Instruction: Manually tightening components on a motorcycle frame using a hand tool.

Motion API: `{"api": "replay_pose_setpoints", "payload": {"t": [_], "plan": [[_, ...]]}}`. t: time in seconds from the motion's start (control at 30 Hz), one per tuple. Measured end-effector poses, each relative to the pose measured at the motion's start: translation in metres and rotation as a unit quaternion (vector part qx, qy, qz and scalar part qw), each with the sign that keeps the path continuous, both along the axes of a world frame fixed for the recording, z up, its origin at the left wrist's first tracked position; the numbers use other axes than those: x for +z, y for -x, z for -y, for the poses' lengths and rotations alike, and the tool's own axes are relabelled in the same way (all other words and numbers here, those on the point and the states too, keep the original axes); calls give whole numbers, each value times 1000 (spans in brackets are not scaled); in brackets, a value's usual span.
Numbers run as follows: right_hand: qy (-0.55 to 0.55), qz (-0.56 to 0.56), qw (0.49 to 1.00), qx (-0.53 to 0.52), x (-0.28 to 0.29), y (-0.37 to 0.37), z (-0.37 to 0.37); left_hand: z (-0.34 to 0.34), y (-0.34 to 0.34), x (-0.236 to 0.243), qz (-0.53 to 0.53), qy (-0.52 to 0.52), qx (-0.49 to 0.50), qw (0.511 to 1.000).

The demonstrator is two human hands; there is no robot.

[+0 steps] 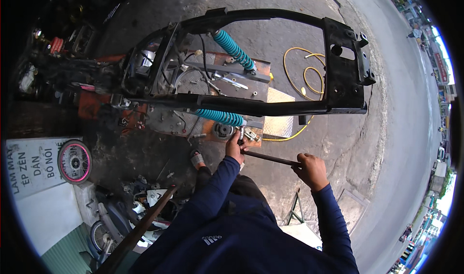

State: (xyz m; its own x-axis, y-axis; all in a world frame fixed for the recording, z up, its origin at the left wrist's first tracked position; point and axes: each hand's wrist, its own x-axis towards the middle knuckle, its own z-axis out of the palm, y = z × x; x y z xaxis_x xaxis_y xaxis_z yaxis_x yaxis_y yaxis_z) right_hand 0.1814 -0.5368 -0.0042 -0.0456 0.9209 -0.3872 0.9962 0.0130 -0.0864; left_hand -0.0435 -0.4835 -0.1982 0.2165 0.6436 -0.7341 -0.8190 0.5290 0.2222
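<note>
A black motorcycle frame [227,102] stretches across the view, with two teal coil-spring shock absorbers [233,49] fitted to it. At the lower end of the nearer shock absorber [218,116], my left hand [234,151] is closed around the head end of a long dark wrench bar [271,158]. How the head sits on the fastener is hidden by the fingers. The bar runs rightward and slightly toward me. My right hand [311,171] grips its far end in a closed fist.
Beneath the frame, a metal work platform [198,83] carries loose tools and parts. A coiled yellow hose [285,64] lies beyond it on the concrete. At lower left are a pink-rimmed wheel [75,161], scattered motorcycle parts [140,206] and a brown post [140,228]. A road [411,105] runs along the right.
</note>
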Motion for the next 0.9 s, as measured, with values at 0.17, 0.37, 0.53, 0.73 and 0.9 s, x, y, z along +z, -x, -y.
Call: {"api": "replay_pose_setpoints", "payload": {"t": [0.17,0.37,0.53,0.73,0.9], "plan": [[-112,-9,983,148,64,48,-12,-4,-3,-3,120,7,-14,993],[-143,59,956,248,89,108,-25,-2,10,-22,158,0,-50,986],[-123,23,974,189,67,77,-28,-12,8,-20,137,-34,-67,988],[-97,77,981,148,24,29,-22,-20,4,-10,111,-2,-66,992],[-113,78,985,106,18,27,-14,-16,4,-8,89,-12,-79,993]]}}
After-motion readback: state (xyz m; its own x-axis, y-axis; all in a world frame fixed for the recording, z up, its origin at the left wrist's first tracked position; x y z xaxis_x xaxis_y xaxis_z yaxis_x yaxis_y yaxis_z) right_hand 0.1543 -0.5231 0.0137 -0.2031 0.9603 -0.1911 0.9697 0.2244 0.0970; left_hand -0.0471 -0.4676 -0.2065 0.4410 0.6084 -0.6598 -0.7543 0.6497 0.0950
